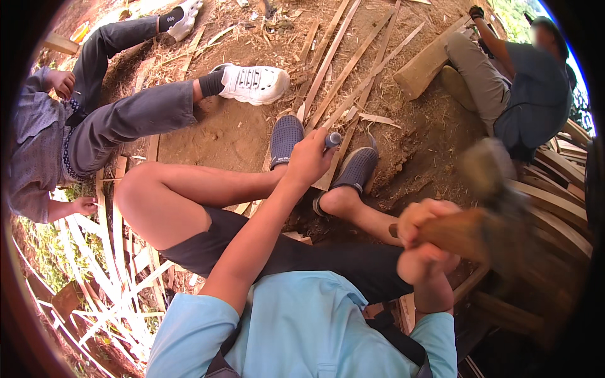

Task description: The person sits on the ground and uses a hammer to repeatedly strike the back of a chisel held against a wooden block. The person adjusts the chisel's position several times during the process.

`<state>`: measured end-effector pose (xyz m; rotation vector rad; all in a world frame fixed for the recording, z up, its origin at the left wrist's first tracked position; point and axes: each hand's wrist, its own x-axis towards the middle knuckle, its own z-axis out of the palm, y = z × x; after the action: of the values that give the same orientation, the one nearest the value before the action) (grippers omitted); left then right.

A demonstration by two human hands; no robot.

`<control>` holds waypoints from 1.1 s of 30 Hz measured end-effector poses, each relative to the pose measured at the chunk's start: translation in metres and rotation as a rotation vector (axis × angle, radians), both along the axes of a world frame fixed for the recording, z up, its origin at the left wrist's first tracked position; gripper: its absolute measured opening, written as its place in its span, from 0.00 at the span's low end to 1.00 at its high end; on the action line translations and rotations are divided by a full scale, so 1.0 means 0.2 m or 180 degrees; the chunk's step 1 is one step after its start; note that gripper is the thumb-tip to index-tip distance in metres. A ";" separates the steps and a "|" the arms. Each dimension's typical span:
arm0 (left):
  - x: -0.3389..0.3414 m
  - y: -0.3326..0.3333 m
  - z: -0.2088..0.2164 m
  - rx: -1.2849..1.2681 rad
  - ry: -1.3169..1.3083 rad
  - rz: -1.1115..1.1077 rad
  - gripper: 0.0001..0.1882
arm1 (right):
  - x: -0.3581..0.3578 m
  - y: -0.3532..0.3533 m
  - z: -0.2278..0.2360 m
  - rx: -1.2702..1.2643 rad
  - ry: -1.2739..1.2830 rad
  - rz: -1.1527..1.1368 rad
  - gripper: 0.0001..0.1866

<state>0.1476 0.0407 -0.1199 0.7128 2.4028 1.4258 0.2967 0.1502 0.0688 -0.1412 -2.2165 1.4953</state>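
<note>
Brown dirt ground (173, 143) is carrying several long wooden strips (350, 68), which are lying roughly lengthwise, with a short pale splinter (380, 120) resting near them. A narrow board (328, 175) is apparently lying there too. At left, pale strips (118, 217) are crossing in a tangle.

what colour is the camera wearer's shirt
The shirt is light blue; the head view shows it best.

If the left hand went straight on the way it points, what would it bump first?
Probably the wood strips lying beyond the left hand, but how far off they are is hard to tell here.
</note>
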 end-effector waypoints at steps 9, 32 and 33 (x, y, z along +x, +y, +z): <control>0.02 0.00 -0.02 -0.0060 -0.0012 0.0040 0.13 | -0.08 0.02 0.16 -0.0437 -0.0652 0.0025 0.28; -0.08 0.05 -0.03 -0.0031 -0.0070 -0.0096 0.12 | -0.01 -0.11 -0.93 -0.2875 -0.3423 -0.1691 0.09; -0.08 0.05 -0.03 -0.0073 -0.0141 -0.0052 0.12 | 0.00 -0.11 -0.97 -0.2861 -0.3438 -0.1637 0.09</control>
<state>0.1311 0.0501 -0.1269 0.6868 2.3705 1.3907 0.2969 0.1278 -0.1258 -2.0009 -1.5999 2.2110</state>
